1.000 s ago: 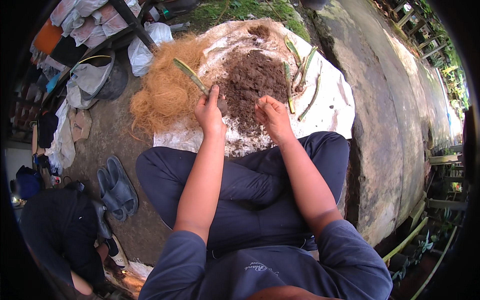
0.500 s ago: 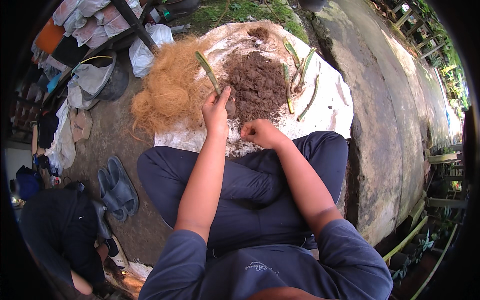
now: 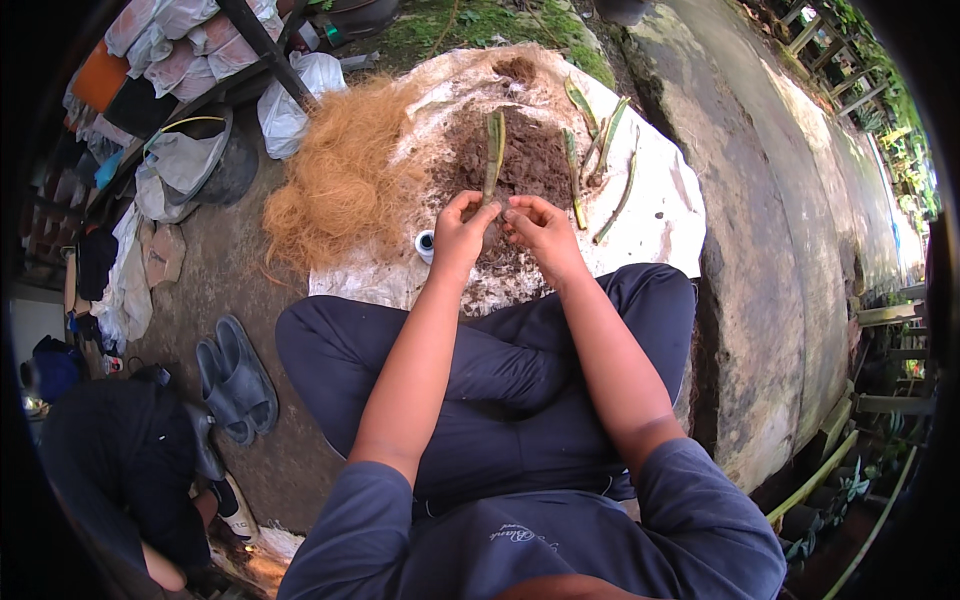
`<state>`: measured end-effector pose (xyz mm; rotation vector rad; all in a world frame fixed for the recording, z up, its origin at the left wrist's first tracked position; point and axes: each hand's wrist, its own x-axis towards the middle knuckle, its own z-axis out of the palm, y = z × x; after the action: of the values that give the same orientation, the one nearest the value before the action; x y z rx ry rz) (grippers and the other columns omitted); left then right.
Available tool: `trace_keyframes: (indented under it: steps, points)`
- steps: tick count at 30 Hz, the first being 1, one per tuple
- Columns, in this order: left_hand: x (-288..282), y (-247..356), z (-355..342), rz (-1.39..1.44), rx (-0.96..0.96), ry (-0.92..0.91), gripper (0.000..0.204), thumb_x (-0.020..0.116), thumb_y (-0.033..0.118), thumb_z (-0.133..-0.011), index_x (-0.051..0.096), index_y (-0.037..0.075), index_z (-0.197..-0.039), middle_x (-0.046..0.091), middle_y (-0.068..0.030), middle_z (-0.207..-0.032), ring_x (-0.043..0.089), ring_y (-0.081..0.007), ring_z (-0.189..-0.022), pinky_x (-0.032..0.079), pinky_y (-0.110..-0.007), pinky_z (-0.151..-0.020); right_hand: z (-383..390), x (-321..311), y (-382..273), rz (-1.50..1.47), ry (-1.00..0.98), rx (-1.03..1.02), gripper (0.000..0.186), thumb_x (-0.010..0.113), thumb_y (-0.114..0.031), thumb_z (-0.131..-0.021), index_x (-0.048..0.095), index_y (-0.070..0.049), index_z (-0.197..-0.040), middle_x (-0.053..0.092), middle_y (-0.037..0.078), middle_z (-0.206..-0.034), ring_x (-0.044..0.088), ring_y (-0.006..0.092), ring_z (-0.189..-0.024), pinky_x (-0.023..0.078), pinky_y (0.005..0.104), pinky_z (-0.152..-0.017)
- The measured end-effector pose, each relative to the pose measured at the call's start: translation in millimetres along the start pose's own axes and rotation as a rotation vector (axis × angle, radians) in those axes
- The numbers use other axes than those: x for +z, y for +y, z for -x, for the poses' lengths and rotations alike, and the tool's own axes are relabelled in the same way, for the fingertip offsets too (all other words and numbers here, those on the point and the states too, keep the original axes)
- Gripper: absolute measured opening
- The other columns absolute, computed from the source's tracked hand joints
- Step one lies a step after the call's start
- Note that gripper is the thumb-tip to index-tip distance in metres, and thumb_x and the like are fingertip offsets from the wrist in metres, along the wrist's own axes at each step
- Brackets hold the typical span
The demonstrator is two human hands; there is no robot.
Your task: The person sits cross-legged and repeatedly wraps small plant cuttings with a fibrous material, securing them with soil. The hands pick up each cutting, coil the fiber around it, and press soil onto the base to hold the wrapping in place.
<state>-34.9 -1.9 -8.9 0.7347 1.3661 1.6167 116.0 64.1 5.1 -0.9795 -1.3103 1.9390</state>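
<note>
My left hand [image 3: 465, 225] grips an upright green-and-yellow leaf cutting [image 3: 495, 145] near its base, over the dark soil pile [image 3: 528, 160]. My right hand [image 3: 537, 230] is beside it, fingers curled at the cutting's lower end; what they hold is partly hidden. A small white cylinder with a dark centre [image 3: 425, 243], perhaps a spool, lies just left of my left hand on the white sack sheet [image 3: 668, 210]. More leaf cuttings [image 3: 610, 150] lie right of the soil, and orange fibre [image 3: 340, 185] is heaped to the left.
At lower left are grey slides [image 3: 238, 380] and another person in dark clothing [image 3: 120, 470]. A bucket [image 3: 222, 165], plastic bags [image 3: 295, 100] and a metal frame stand upper left. A concrete path [image 3: 770, 280] runs along the right, beside wooden rails and plants.
My left hand has moved right and down, turning the cutting more upright. My right hand dipped, then rose to meet it. The white cylinder now shows beside my left hand.
</note>
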Motion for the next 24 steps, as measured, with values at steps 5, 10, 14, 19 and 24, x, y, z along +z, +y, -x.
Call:
trace_keyframes:
  steps: [5,10,14,19,24]
  points:
    - [3.6,0.8,0.4,0.142,-0.059,-0.049,0.016,0.066,0.014,-0.097,0.066,0.004,-0.109,0.068,-0.0032,-0.099,0.067,-0.0126,-0.088,0.054,-0.028,-0.077,-4.9,-11.8,0.6,-0.238,-0.051,0.029,0.031,0.068,-0.007,-0.100,0.058,0.002,-0.127,0.070,0.006,-0.101,0.070,0.0140,-0.087,0.057,0.0251,-0.079]
    - [-4.0,-0.9,-0.1,0.531,-0.158,-0.045,0.027,0.054,0.019,-0.098,0.057,0.003,-0.119,0.064,-0.0099,-0.108,0.071,-0.0250,-0.092,0.061,-0.040,-0.076,2.2,-3.3,-21.6,-0.256,-0.021,-0.010,0.024,0.064,-0.002,-0.100,0.059,0.003,-0.124,0.070,0.007,-0.102,0.071,0.0156,-0.089,0.060,0.0289,-0.085]
    - [-5.1,-0.2,-0.8,0.470,-0.123,-0.094,0.028,0.055,0.017,-0.096,0.055,0.002,-0.120,0.063,-0.0119,-0.111,0.070,-0.0261,-0.095,0.062,-0.042,-0.075,-2.7,-12.9,-10.2,-0.125,-0.010,-0.065,0.019,0.062,-0.001,-0.102,0.062,0.002,-0.121,0.068,0.005,-0.099,0.068,0.0126,-0.087,0.057,0.0270,-0.081]
    - [-1.4,3.2,-0.9,0.364,-0.104,-0.113,0.038,0.065,0.006,-0.091,0.056,0.000,-0.128,0.064,-0.0111,-0.106,0.070,-0.0216,-0.090,0.062,-0.037,-0.073,-7.6,-12.8,0.1,0.095,0.068,-0.194,0.015,0.059,-0.004,-0.104,0.064,-0.003,-0.118,0.063,0.000,-0.092,0.060,0.0081,-0.080,0.051,0.0256,-0.074]
    - [4.5,6.3,3.1,0.268,-0.110,-0.162,0.051,0.075,-0.002,-0.087,0.057,-0.002,-0.134,0.067,-0.0091,-0.101,0.070,-0.0182,-0.087,0.063,-0.036,-0.078,-13.8,-14.6,13.1,0.184,0.178,-0.238,0.012,0.056,-0.007,-0.106,0.062,-0.002,-0.115,0.060,0.000,-0.086,0.056,0.0092,-0.076,0.048,0.0273,-0.070]
